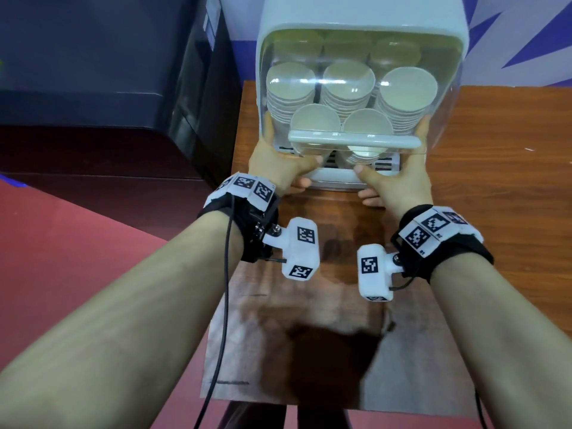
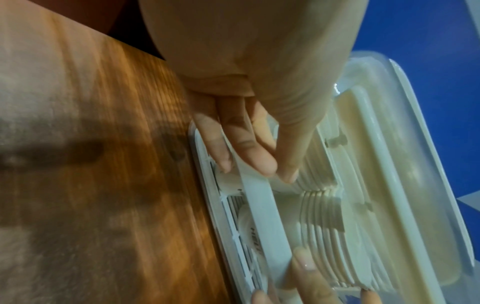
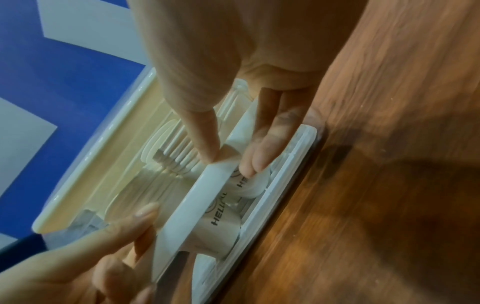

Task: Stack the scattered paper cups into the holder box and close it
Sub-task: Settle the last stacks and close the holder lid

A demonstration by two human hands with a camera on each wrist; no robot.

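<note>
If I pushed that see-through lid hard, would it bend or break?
Probably it would flex a bit: the clear lid looks thin, though its white handle bar likely stiffens the edge. Both hands, left hand and right hand, grip it, suggesting it twists if pushed one-sided.

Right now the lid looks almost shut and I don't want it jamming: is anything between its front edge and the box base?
Nothing visible blocks it. Both the left hand and right hand grip the lid's white handle bar; fingers curl beneath it, over the gap above the base, with cups behind.
</note>
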